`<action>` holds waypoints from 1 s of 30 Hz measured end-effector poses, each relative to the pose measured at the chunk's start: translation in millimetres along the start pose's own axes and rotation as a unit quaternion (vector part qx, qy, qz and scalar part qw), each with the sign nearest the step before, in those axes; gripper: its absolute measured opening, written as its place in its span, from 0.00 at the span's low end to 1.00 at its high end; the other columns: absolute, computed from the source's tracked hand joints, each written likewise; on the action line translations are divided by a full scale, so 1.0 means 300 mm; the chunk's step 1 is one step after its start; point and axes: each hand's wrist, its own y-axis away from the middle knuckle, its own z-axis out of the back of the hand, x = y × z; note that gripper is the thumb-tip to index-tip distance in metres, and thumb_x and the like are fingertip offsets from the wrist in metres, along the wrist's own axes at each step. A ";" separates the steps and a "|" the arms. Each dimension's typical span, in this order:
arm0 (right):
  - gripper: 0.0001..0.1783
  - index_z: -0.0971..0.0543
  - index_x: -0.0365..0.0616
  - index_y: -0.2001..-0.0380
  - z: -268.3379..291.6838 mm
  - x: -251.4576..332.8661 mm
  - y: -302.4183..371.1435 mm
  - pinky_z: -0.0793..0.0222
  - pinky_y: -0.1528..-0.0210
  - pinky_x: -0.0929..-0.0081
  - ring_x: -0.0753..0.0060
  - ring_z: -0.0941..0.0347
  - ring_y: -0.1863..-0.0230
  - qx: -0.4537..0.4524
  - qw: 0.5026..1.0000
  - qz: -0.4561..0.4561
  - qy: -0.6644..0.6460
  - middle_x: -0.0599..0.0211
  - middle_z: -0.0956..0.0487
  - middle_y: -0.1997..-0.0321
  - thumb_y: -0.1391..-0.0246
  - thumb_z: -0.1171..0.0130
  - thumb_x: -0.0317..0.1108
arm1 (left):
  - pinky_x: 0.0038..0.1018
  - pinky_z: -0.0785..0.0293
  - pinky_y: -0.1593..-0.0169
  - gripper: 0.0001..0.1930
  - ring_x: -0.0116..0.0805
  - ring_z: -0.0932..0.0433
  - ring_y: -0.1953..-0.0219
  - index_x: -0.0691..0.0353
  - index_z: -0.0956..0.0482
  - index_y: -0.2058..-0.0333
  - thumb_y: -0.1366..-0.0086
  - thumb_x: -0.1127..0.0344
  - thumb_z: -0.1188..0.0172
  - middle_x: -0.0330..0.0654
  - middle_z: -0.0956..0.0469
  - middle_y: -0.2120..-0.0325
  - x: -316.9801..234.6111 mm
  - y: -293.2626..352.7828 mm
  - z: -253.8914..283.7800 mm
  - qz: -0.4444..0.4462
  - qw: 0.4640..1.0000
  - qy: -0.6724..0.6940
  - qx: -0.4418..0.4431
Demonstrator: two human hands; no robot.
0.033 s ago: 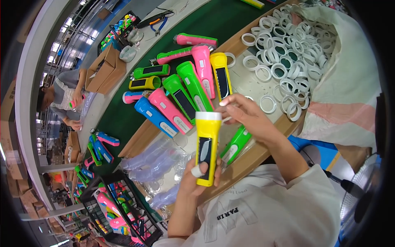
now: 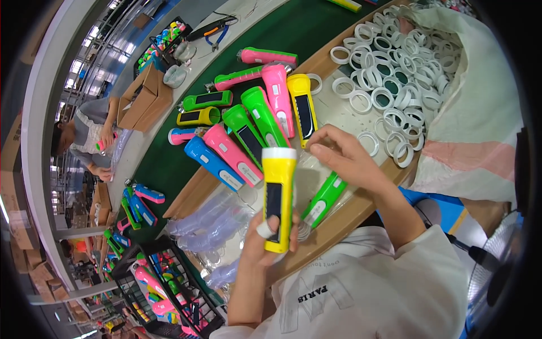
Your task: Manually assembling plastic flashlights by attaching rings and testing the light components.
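My left hand (image 2: 261, 240) is closed round the lower body of a yellow flashlight (image 2: 279, 175). The flashlight stands nearly upright, with a dark panel on its side and a white ring round its head at the top. A white wrap covers that thumb. Off to the right of the flashlight head, my right hand (image 2: 344, 155) hovers with bent fingers parted and nothing seen between them. Below it lies a green flashlight (image 2: 324, 200). Beyond both hands, several pink, green, blue and yellow flashlights lie together, among them a pink flashlight (image 2: 232, 152) and a blue one (image 2: 213, 163).
White rings (image 2: 395, 85) are heaped at the far right beside a pale woven sack (image 2: 480, 113). Clear plastic bags (image 2: 212, 226) lie left of my hands. A black crate (image 2: 169, 282) holds more flashlights. Across the green belt (image 2: 169, 152), a person works near a cardboard box (image 2: 148, 99).
My right hand has drawn away from the flashlight's head, slightly to the right. My left hand and the flashlight have shifted a little left and up.
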 end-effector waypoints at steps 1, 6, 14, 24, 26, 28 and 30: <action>0.16 0.25 0.42 0.63 0.050 -0.005 -0.021 0.29 0.61 0.67 0.63 0.26 0.63 -0.010 0.982 0.028 0.186 0.62 0.24 0.67 0.46 0.41 0.43 | 0.31 0.22 0.76 0.27 0.39 0.22 0.73 0.67 0.34 0.51 0.41 0.55 0.36 0.51 0.24 0.65 -0.057 -0.037 -0.001 -0.016 0.998 -0.056 -0.016; 0.15 0.18 0.42 0.68 0.183 -0.103 -0.056 0.29 0.57 0.60 0.52 0.28 0.58 0.027 0.890 0.014 0.456 0.54 0.25 0.67 0.53 0.38 0.43 | 0.31 0.24 0.71 0.22 0.33 0.22 0.72 0.64 0.30 0.53 0.33 0.50 0.47 0.44 0.22 0.66 -0.346 -0.425 -0.156 -0.095 0.941 -0.310 -0.099; 0.16 0.18 0.41 0.77 0.145 -0.102 -0.077 0.30 0.54 0.65 0.56 0.29 0.59 0.016 0.888 0.069 0.454 0.56 0.25 0.69 0.59 0.32 0.44 | 0.36 0.26 0.50 0.21 0.44 0.21 0.57 0.56 0.25 0.49 0.43 0.67 0.41 0.50 0.22 0.56 -0.620 -1.020 -0.128 -0.255 0.511 -0.814 -0.107; 0.13 0.22 0.36 0.70 0.152 -0.117 -0.095 0.29 0.56 0.62 0.52 0.29 0.58 0.067 0.891 0.042 0.446 0.52 0.28 0.66 0.56 0.37 0.34 | 0.55 0.48 0.35 0.35 0.47 0.45 0.34 0.43 0.32 0.41 0.51 0.58 0.36 0.39 0.40 0.37 -0.520 -1.251 -0.183 0.025 0.241 -0.970 -0.028; 0.12 0.22 0.37 0.70 0.152 -0.127 -0.088 0.29 0.56 0.61 0.51 0.29 0.58 0.056 0.896 0.051 0.438 0.51 0.28 0.67 0.55 0.38 0.34 | 0.61 0.47 0.37 0.34 0.50 0.44 0.35 0.41 0.30 0.42 0.52 0.56 0.35 0.39 0.39 0.38 -0.559 -1.221 -0.140 0.067 0.272 -0.957 -0.071; 0.11 0.22 0.39 0.69 0.144 -0.151 -0.089 0.29 0.59 0.58 0.48 0.28 0.61 0.038 0.903 0.076 0.421 0.48 0.29 0.68 0.54 0.38 0.36 | 0.54 0.39 0.40 0.34 0.49 0.36 0.39 0.43 0.29 0.44 0.54 0.58 0.33 0.43 0.34 0.41 -0.656 -1.186 -0.011 0.079 0.319 -0.940 -0.086; 0.11 0.22 0.42 0.69 0.134 -0.119 -0.099 0.29 0.61 0.57 0.47 0.27 0.64 0.044 0.914 0.041 0.400 0.48 0.29 0.69 0.52 0.38 0.38 | 0.48 0.35 0.42 0.33 0.48 0.33 0.42 0.45 0.27 0.45 0.55 0.60 0.32 0.46 0.31 0.44 -0.757 -1.115 0.098 0.020 0.414 -0.907 -0.076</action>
